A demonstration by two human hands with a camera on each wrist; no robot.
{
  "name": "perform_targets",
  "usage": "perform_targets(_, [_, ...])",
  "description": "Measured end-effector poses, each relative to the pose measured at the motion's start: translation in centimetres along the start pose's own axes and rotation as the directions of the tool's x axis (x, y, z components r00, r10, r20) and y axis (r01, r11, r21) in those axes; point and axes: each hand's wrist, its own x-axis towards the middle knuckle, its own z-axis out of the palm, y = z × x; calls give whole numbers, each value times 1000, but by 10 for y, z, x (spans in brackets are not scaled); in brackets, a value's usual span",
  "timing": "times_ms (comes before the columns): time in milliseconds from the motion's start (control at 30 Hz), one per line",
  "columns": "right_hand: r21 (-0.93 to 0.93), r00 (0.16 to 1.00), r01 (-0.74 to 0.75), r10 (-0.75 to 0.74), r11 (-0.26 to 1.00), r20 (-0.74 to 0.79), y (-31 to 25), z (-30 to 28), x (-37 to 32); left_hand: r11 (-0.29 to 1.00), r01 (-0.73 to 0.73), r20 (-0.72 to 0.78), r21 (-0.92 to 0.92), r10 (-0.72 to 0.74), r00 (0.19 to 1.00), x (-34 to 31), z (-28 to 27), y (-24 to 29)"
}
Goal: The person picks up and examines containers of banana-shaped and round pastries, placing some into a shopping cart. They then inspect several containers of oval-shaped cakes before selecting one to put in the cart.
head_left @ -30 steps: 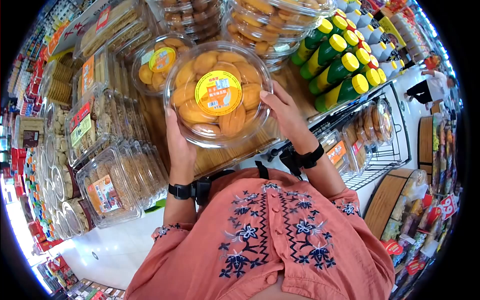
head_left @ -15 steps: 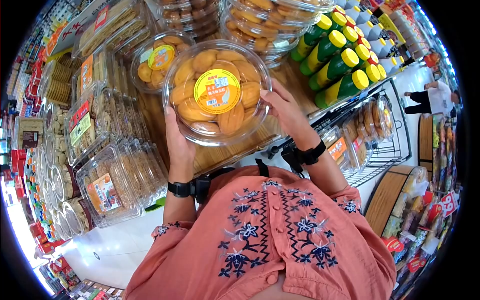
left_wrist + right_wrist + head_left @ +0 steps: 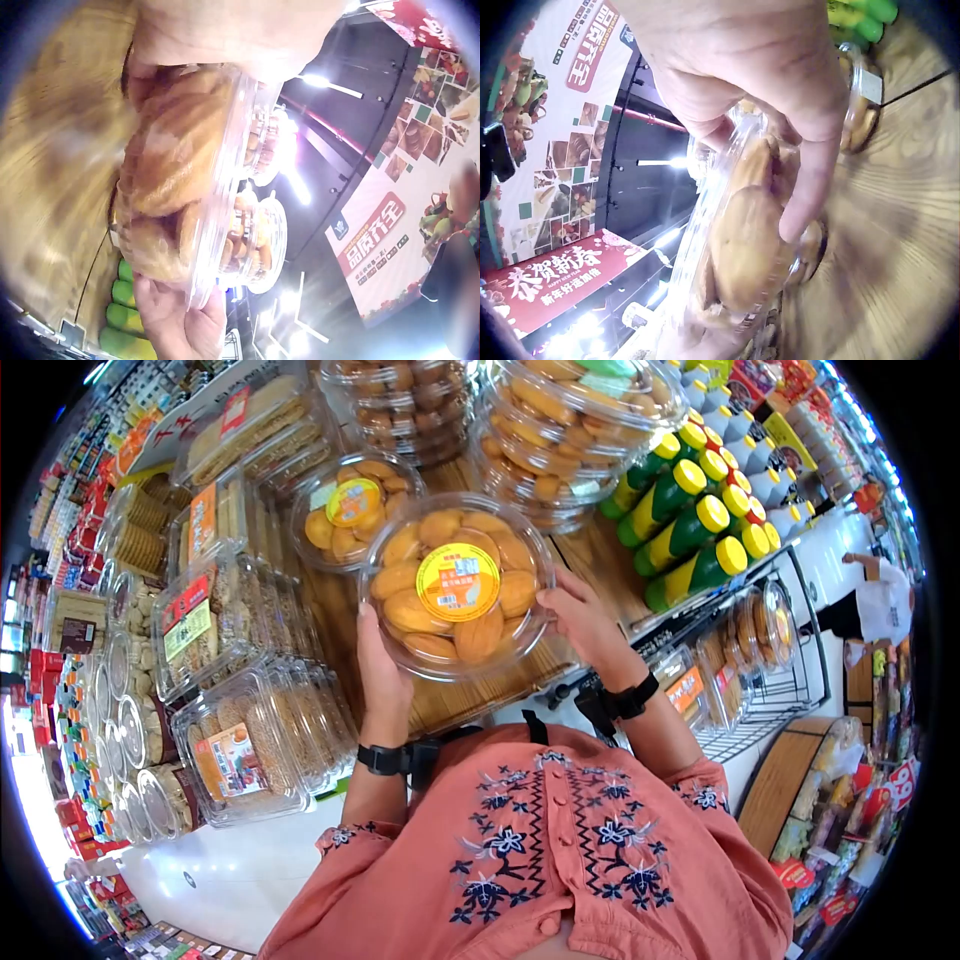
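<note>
A round clear plastic box of golden cakes [image 3: 480, 635], with a yellow and orange label on its lid, is held over the wooden table [image 3: 445, 705] in the head view. My left hand [image 3: 385, 678] grips its left rim, thumb on the lid's edge. On the opposite side my right hand [image 3: 588, 622] holds the rim, also with the thumb on top. The right wrist view shows the right hand's fingers [image 3: 814, 184] curled round the box's side and underside. In the left wrist view the cakes press against the clear wall between both hands.
A similar round box [image 3: 355, 510] lies just behind, with tall stacks of round boxes [image 3: 560, 435] further back. Boxed biscuits [image 3: 250, 745] line the left. Green bottles with yellow caps [image 3: 690, 540] stand right, above a shopping cart [image 3: 770, 690] holding packages. A person [image 3: 880, 600] is in the aisle.
The head view has shifted, so the surroundings sit lower and further right. The cake box appears slightly smaller and lower, still in both hands. The person in the aisle has moved.
</note>
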Motion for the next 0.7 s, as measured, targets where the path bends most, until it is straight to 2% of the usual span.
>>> perform_targets(67, [14,999,-48,48,999,-22,11,-6,11,999,-38,-24,36,39,999,3,-7,-6])
perform_targets(133, [34,999,-34,35,999,-25,2,6,17,996,-62,-56,69,66,996,4,-12,-6])
perform_targets(267, [3,998,36,-36,999,53,-19,27,45,948,-235,-50,213,251,967,16,-14,3])
perform_targets(333, [-11,996,73,-73,997,42,-33,45,66,916,-314,-47,249,335,941,24,-6,10])
perform_targets(433, [-33,993,98,-96,995,72,-46,64,106,877,-262,-160,403,349,923,31,6,20])
perform_targets(467, [-44,993,92,-88,995,79,-47,69,123,846,-295,-179,445,407,896,39,11,20])
perform_targets(567, [-33,990,80,-76,996,122,-53,92,154,716,-394,-110,576,545,831,62,11,24])
perform_targets(700, [-95,992,22,-10,995,125,-51,102,199,619,-411,-136,669,646,751,93,-2,27])
